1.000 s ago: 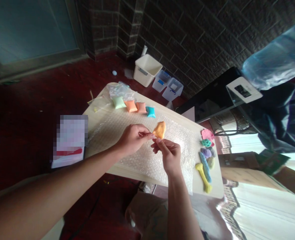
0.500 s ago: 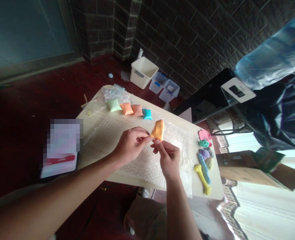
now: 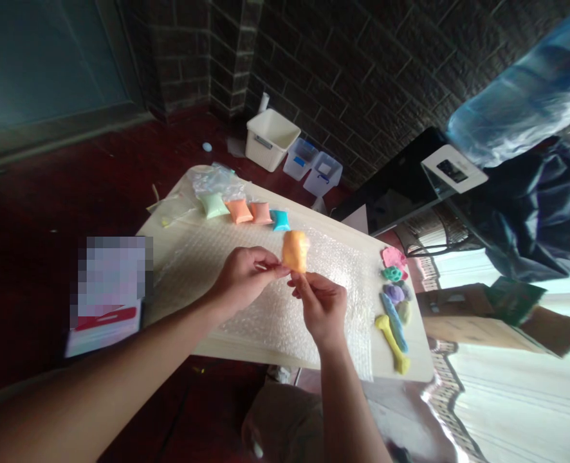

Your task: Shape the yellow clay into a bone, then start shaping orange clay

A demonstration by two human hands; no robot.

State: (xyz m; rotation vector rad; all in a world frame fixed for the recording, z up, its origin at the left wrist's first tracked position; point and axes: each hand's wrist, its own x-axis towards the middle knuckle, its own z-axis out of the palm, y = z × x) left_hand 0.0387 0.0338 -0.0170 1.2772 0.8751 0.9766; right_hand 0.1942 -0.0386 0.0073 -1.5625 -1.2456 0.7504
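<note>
An orange packet of modelling clay [image 3: 295, 251] is held up over the table, its lower edge between my two hands. My left hand [image 3: 249, 273] is closed, pinching the packet's lower left corner between thumb and fingertips. Close beside it, my right hand [image 3: 324, 305] grips the bottom edge with the thumb on the near side. Beyond the hands lie a pale green packet [image 3: 214, 205], an orange packet [image 3: 239, 210], a salmon packet [image 3: 261, 213] and a turquoise packet [image 3: 280, 220] in a row. Bubble wrap [image 3: 266, 331] covers the table under my hands.
Shaped clay pieces lie at the table's right end, among them a yellow bone shape [image 3: 392, 344], a blue strip [image 3: 395, 321] and a pink piece [image 3: 394, 258]. Clear plastic bags [image 3: 217, 182] sit at the far left. A blurred-out screen [image 3: 109, 289] stands left of the table.
The orange packet has turned, so a broader face shows, and it has shifted slightly left in view. Both hands keep their pinch on its lower edge. The whole view has shifted a little.
</note>
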